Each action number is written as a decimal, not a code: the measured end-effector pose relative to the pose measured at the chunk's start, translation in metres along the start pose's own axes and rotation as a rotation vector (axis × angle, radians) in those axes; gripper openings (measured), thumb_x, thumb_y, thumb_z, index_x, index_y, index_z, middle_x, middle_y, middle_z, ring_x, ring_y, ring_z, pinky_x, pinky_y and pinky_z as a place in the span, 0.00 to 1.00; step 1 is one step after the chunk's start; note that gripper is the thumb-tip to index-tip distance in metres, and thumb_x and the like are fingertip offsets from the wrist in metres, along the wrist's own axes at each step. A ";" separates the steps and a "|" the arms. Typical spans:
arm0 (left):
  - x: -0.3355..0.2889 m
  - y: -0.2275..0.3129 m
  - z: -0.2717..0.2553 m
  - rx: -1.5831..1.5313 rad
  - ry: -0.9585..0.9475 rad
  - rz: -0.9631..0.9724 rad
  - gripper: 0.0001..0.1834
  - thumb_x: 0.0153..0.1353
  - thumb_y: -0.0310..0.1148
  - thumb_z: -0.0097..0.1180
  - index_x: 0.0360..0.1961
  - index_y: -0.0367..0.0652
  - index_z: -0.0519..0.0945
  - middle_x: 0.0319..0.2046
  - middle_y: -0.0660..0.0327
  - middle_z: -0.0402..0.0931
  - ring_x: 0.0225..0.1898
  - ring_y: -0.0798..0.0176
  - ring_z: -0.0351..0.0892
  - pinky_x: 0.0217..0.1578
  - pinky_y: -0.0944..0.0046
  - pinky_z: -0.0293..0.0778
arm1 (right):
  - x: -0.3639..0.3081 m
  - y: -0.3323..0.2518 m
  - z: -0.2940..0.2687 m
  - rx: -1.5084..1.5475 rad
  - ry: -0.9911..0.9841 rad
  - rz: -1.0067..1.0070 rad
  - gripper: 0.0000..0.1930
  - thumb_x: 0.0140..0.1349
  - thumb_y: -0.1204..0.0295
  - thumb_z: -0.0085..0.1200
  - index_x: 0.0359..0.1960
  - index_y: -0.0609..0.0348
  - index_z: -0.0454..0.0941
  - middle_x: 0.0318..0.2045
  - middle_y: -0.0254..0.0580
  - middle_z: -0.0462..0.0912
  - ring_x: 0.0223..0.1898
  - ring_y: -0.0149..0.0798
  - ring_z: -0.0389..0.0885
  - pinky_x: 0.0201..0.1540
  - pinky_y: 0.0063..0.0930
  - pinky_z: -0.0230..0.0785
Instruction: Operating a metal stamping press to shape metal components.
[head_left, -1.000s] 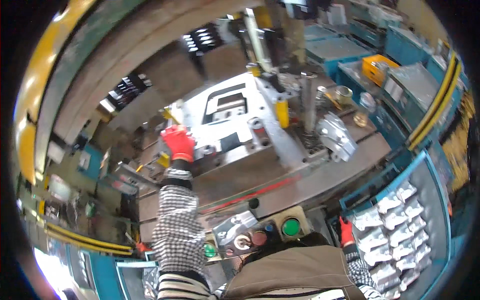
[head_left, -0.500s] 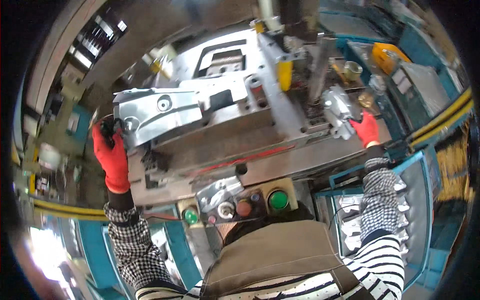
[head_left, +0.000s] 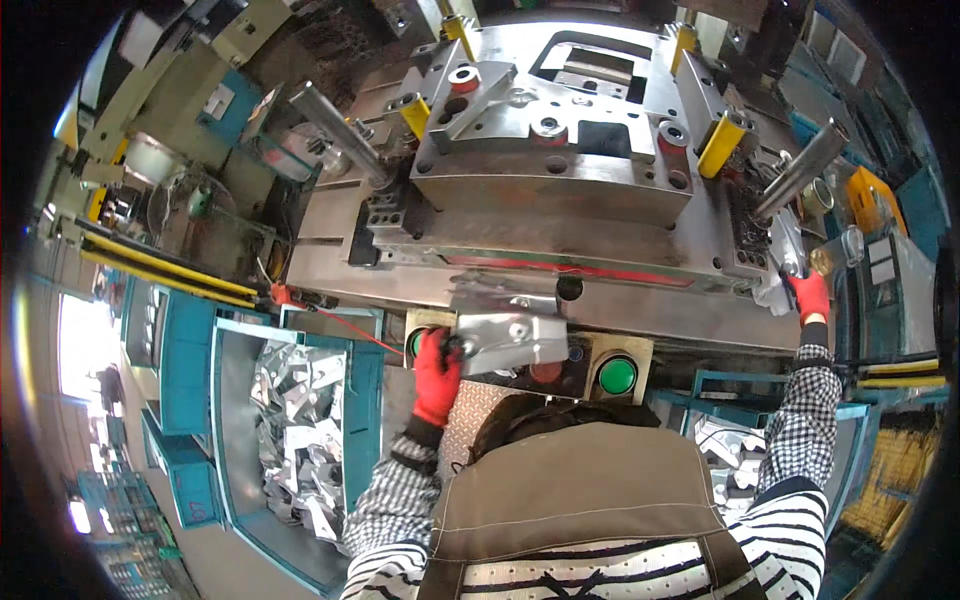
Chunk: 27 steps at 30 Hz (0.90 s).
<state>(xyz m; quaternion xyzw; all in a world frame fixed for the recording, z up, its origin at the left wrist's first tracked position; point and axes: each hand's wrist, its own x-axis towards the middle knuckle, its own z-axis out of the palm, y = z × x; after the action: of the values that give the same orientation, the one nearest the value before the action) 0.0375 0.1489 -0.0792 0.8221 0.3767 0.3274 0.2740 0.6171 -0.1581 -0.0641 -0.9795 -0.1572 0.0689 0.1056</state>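
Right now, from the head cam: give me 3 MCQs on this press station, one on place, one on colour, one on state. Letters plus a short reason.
1. Where is the bin of stamped metal parts?
A. on the person's left, below the press table
B. on top of the die
C. behind the yellow guide posts

2. What colour are the gloves on both hands?
A. blue
B. red
C. white

3. What is the left hand doing?
A. hanging free
B. pressing the green button
C. holding a sheet-metal part

Answers:
1 A, the teal bin sits left of the person, lower than the press table.
2 B, both the left hand and the right hand wear red.
3 C, its fingers wrap the part's left end.
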 end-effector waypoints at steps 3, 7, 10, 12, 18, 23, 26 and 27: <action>0.005 -0.014 0.031 0.095 0.068 0.042 0.22 0.42 0.22 0.49 0.43 0.38 0.67 0.40 0.49 0.65 0.44 0.45 0.63 0.45 0.54 0.60 | -0.018 -0.032 -0.012 -0.021 0.152 0.012 0.37 0.41 0.51 0.58 0.50 0.65 0.64 0.46 0.58 0.70 0.48 0.52 0.69 0.49 0.37 0.61; 0.014 -0.035 0.039 0.274 0.164 0.141 0.23 0.37 0.25 0.53 0.40 0.39 0.68 0.42 0.50 0.64 0.45 0.46 0.62 0.46 0.52 0.58 | -0.038 -0.052 -0.017 -0.021 0.266 0.042 0.38 0.39 0.51 0.60 0.50 0.63 0.65 0.46 0.56 0.71 0.49 0.50 0.69 0.49 0.37 0.61; 0.007 -0.047 0.042 0.308 0.295 -0.014 0.24 0.36 0.26 0.56 0.40 0.39 0.68 0.42 0.50 0.65 0.45 0.46 0.62 0.46 0.52 0.58 | -0.041 -0.045 -0.014 -0.014 0.324 0.018 0.39 0.38 0.52 0.61 0.51 0.62 0.64 0.46 0.55 0.71 0.48 0.50 0.69 0.49 0.36 0.61; 0.006 -0.043 0.042 0.325 0.248 -0.088 0.23 0.38 0.30 0.61 0.38 0.40 0.68 0.37 0.54 0.67 0.42 0.49 0.64 0.44 0.54 0.59 | -0.045 -0.041 -0.010 -0.013 0.365 0.036 0.38 0.37 0.54 0.62 0.50 0.62 0.65 0.45 0.54 0.72 0.47 0.49 0.70 0.48 0.35 0.62; 0.009 -0.084 0.055 0.148 0.021 -0.028 0.34 0.41 0.30 0.59 0.52 0.38 0.62 0.42 0.48 0.69 0.44 0.48 0.68 0.43 0.55 0.63 | -0.039 0.025 0.002 0.397 0.471 0.051 0.32 0.39 0.60 0.64 0.46 0.64 0.70 0.41 0.48 0.76 0.41 0.39 0.74 0.44 0.29 0.63; 0.012 -0.087 0.055 -0.093 -0.038 -0.249 0.22 0.47 0.24 0.47 0.48 0.39 0.68 0.35 0.49 0.74 0.36 0.51 0.75 0.36 0.59 0.70 | -0.113 0.061 -0.024 0.968 0.291 -0.047 0.26 0.48 0.69 0.55 0.50 0.67 0.64 0.43 0.42 0.72 0.41 0.33 0.71 0.45 0.25 0.62; 0.017 -0.086 0.062 0.125 0.028 -0.143 0.22 0.48 0.26 0.50 0.48 0.40 0.68 0.35 0.49 0.74 0.36 0.50 0.74 0.36 0.58 0.69 | -0.163 0.028 -0.061 1.141 0.184 -0.175 0.21 0.50 0.77 0.53 0.47 0.69 0.65 0.42 0.42 0.72 0.43 0.34 0.71 0.46 0.24 0.64; 0.016 -0.086 0.064 0.125 0.025 -0.143 0.22 0.48 0.27 0.50 0.48 0.40 0.67 0.35 0.49 0.74 0.36 0.49 0.74 0.36 0.57 0.69 | -0.169 0.011 -0.071 1.183 0.106 -0.219 0.23 0.47 0.78 0.54 0.48 0.68 0.65 0.43 0.42 0.72 0.44 0.35 0.70 0.47 0.25 0.63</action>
<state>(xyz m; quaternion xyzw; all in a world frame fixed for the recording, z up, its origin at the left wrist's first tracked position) 0.0549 0.1976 -0.1746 0.8043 0.4577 0.2932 0.2400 0.4731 -0.2362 0.0189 -0.7347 -0.1868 0.0845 0.6467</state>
